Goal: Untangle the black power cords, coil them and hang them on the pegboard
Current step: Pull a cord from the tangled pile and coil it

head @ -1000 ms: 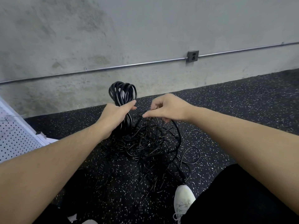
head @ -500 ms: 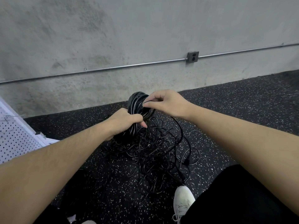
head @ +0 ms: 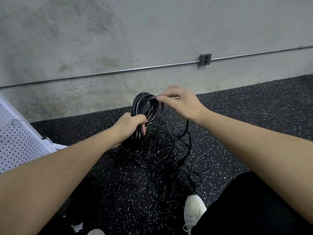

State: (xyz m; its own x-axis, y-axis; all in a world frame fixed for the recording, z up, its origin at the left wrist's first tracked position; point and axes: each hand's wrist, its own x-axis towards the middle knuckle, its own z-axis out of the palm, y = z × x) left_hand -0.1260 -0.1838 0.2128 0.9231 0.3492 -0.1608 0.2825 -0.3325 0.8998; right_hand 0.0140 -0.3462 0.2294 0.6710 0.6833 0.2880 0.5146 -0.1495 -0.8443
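Observation:
A coil of black power cord point(head: 145, 106) stands upright above the floor. My left hand point(head: 129, 125) grips its lower part, fingers curled round the bundled loops. At the top of the coil my right hand point(head: 180, 100) pinches one strand between thumb and fingers. Below both hands a tangled heap of black cords point(head: 162, 155) lies on the speckled floor, and one strand runs from the heap up toward the coil. The white pegboard point(head: 18, 141) leans at the left edge, with small hooks on it.
A grey concrete wall with a metal conduit point(head: 135, 70) and an outlet box point(head: 205, 59) runs behind. The floor is black speckled rubber. My white shoe point(head: 194, 212) and black trouser leg point(head: 254, 209) are at the lower right. A small plug-like object point(head: 77, 227) lies at the bottom.
My right hand has moved up and right from the heap to the top of the coil, laying another loop on it. The left hand kept its grip and tilted the coil.

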